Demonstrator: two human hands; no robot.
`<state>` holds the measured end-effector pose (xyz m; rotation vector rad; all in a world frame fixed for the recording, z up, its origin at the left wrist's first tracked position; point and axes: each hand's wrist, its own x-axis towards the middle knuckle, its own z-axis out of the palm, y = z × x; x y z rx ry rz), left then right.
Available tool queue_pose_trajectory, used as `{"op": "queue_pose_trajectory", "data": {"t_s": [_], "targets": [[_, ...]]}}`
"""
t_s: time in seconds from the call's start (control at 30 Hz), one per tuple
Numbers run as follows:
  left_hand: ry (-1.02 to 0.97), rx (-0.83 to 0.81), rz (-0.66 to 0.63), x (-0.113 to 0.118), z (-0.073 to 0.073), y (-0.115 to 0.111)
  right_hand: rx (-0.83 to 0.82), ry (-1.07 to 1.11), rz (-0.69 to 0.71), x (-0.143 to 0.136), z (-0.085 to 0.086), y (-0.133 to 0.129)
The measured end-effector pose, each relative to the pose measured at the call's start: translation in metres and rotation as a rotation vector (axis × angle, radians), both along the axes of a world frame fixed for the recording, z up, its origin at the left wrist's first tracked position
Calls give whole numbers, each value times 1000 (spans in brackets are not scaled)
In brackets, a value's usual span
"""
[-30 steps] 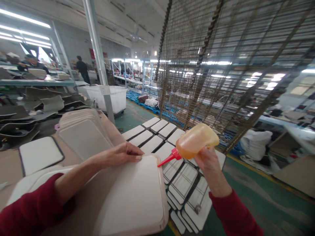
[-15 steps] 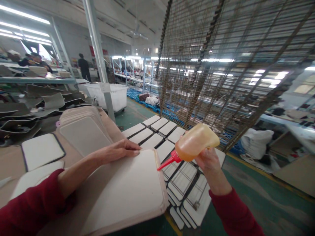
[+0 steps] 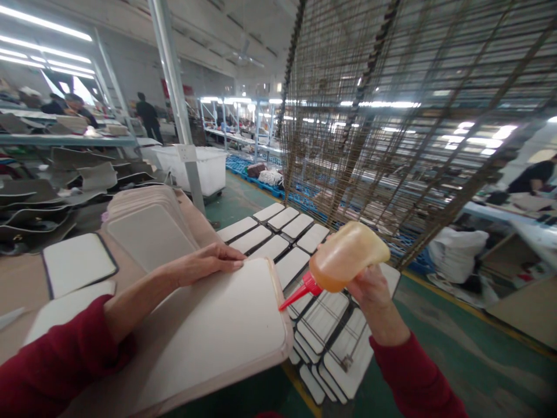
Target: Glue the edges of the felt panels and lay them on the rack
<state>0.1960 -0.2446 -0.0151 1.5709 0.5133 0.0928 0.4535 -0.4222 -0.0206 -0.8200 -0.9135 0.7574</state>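
Note:
A white panel with rounded corners and a pale raised border lies before me. My left hand is closed on its far edge, fingers together. My right hand is wrapped round a squeeze bottle of amber liquid, tilted down to the left. Its red nozzle touches or nearly touches the panel's right border, where a glossy yellowish line shows along the upper part. Part of the right fingers is hidden behind the bottle.
Left of the panel are a stack of grey-white panels and a dark-edged panel. Many white pieces lie on a wire rack's lower level; its upper grids tilt up at right. A white bin and distant people stand beyond.
The nozzle tip has slid slightly down along the panel's right border, toward me. Both hands keep their hold. A person has come into sight at the far right.

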Motion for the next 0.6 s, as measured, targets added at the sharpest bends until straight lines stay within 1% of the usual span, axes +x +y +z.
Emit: {"op": "queue_pose_trajectory", "data": {"t_s": [0.27,0.6], "targets": [[-15,-29,30,-3,-2,2,17,30,33,2,-4,-2],[-27,-53,87,-9,-4,8,26,11,-11,2,-7,-4]]}}
